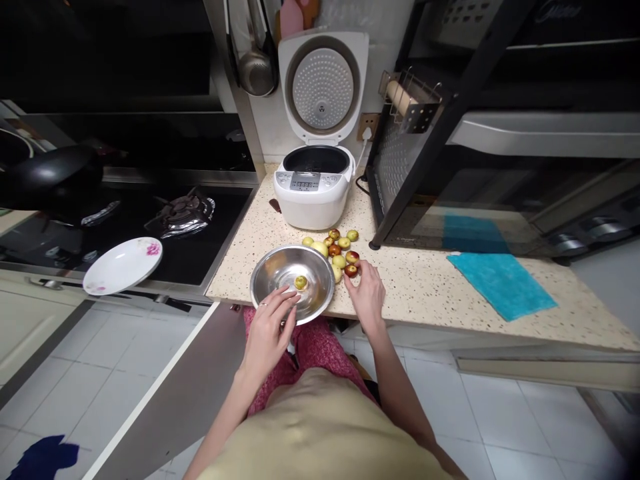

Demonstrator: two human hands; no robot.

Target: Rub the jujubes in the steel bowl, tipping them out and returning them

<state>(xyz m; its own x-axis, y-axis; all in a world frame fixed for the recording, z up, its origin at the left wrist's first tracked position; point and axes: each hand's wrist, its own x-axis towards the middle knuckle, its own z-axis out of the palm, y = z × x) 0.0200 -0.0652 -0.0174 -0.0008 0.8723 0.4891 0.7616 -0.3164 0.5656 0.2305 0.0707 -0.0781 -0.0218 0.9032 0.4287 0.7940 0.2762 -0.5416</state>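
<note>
While left hand (270, 317) lies open over bowl (261, 265), fruit (301, 282) at its fingertips, right hand (367, 291) open, touching pile (340, 252).

At frame centre, a bowl (274, 270) sits on the near edge of the counter (425, 287) with 1 fruit (301, 282) in it. A pile (340, 249) of fruit lies just right of and behind the bowl, and the cooker (314, 193) stands behind both. The cloth (501, 283) lies on the counter at right. At left, the plate (123, 265) rests on the near edge of the stove (183, 217).
</note>
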